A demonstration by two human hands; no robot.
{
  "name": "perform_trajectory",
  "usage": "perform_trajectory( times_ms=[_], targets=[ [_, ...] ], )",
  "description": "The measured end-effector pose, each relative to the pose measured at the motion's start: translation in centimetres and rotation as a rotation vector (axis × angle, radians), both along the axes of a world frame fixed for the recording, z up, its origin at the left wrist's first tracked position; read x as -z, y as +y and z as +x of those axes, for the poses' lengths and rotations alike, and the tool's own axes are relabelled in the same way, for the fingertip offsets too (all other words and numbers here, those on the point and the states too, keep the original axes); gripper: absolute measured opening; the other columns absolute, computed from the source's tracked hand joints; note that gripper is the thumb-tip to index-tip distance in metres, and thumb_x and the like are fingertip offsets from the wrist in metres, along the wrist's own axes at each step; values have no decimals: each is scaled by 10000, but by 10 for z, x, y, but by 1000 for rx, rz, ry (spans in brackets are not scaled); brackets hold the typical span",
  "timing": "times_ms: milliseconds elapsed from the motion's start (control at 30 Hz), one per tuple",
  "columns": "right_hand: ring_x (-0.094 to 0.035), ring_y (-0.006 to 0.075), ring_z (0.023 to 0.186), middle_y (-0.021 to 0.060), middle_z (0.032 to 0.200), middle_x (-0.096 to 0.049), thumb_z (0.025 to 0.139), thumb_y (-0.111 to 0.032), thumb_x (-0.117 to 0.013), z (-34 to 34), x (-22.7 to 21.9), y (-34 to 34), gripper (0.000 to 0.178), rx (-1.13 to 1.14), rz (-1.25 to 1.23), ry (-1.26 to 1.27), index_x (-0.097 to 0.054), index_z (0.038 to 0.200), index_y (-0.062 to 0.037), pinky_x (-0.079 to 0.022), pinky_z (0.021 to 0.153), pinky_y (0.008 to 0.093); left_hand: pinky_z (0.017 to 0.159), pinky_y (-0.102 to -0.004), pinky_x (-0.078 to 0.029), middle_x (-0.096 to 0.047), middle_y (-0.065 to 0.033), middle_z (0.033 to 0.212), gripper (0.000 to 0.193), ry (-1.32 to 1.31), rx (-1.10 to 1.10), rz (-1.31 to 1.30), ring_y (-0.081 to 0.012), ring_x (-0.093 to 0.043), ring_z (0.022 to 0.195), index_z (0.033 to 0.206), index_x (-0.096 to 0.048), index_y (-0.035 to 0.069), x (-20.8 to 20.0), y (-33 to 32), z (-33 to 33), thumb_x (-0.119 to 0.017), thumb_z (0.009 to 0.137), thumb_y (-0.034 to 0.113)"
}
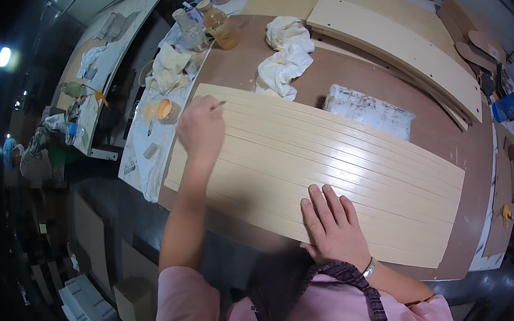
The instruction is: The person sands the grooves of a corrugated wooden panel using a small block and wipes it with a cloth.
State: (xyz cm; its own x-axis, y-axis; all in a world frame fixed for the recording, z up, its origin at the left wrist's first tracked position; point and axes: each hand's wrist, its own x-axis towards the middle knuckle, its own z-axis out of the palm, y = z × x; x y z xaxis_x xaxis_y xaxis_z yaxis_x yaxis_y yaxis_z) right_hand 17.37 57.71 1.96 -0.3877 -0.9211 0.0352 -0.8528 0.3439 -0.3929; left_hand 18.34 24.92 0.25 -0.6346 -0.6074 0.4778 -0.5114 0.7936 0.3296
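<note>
A cream wooden panel [281, 152] with long parallel grooves lies flat on the brown-topped table. Over its far left end, my left hand [201, 128] is closed in a pinch round a small tool [222, 103]. Only the tool's thin dark tip shows, and its kind cannot be made out. My right hand [335, 224] rests palm down on the panel near its front edge, fingers spread, holding nothing. Just left of my left hand stands an open jar [167, 109] of orange-tan paste or paint.
Crumpled white cloths [284, 56] and a paint-smeared white block [370, 111] lie beyond the panel. Cream boards [395, 48] are stacked at the far right. Bottles [217, 23] stand at the far left, near another rag [169, 70]. A blue container [511, 104] is at right.
</note>
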Motion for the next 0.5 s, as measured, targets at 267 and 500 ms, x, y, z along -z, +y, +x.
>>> perform_trajectory(
  times_ms=[267,500],
  targets=[
    [-376,400,1430,210,1565,-380,672,-302,-843,-2,-3,2,950,2,-3,-10,-424,1482,-36,-336,1133,540,689,-470,-483,-611,-97,812,72,6,65,84,-343,-621,793,773,-628,91,-3,20,-4,-684,810,117],
    [-417,346,1404,193,1530,-432,769,-300,-697,-3,-6,0,723,16,2,72,-495,1405,-22,-372,1122,493,684,-471,-483,-627,-98,846,44,-12,152,60,-349,-634,791,805,-646,94,3,33,-8,-677,826,117]
  ],
)
